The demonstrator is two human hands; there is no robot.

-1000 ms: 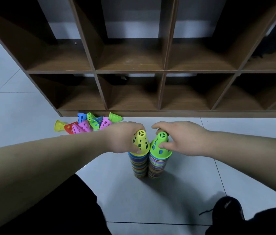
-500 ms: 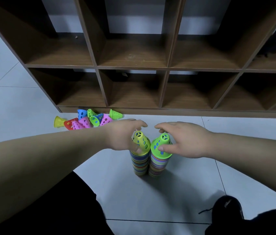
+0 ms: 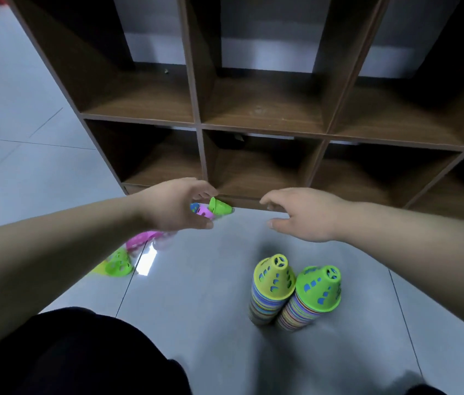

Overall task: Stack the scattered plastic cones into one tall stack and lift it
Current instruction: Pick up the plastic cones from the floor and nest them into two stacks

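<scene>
Two stacks of striped plastic cones stand side by side on the grey floor. The left stack [image 3: 273,292] has a yellow cone on top, the right stack [image 3: 310,300] a green one. Neither hand touches them. My left hand [image 3: 176,208] hovers with loosely spread fingers over the scattered cones by the shelf's foot: a green cone [image 3: 219,206], a pink cone [image 3: 204,211], a blurred pink cone [image 3: 141,239] and a green cone [image 3: 118,263]. My arm hides most of that pile. My right hand [image 3: 302,213] hangs with relaxed fingers, holding nothing, above the floor beyond the stacks.
A brown wooden cubby shelf [image 3: 256,129] with vacant compartments rises right behind the hands, its base [image 3: 247,202] on the tiled floor [image 3: 202,295]. My dark-clothed knee [image 3: 76,354] fills the lower left.
Both hands have let go of the two stacks and moved forward and left toward the scattered cones. The camera has shifted, so the stacks now lie lower right.
</scene>
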